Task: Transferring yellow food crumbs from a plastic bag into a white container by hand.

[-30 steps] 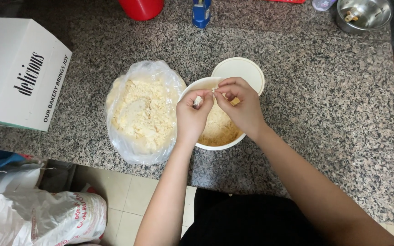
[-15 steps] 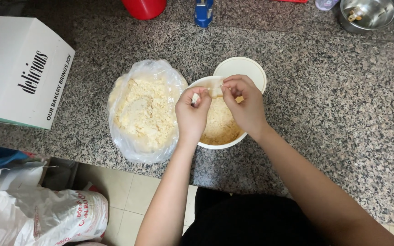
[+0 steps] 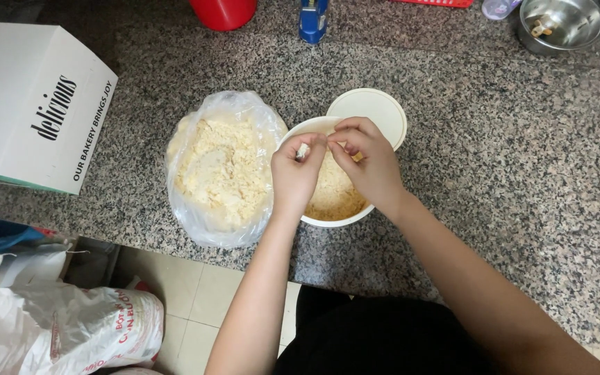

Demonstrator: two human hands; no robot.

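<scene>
While both hands (image 3: pixel 335 163) work, speckled granite counter (image 3: pixel 494 160) overhangs tiled floor (image 3: pixel 196 298).

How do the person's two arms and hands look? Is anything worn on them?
Both forearms are bare, with no sleeves in view. The left hand and right hand wear no gloves; no ring, watch or bracelet shows. Dark clothing covers the body below.

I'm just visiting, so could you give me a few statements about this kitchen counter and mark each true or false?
1. Both hands, the left hand and the right hand, are over the white bowl. True.
2. The plastic bag of crumbly yellow food lies right of the bowl. False: it lies on its left.
3. The counter is speckled stone. True.
4. The white lid covers the bowl. False: it lies beside it, behind the hands.
5. A white box sits at the far left. True.
</scene>
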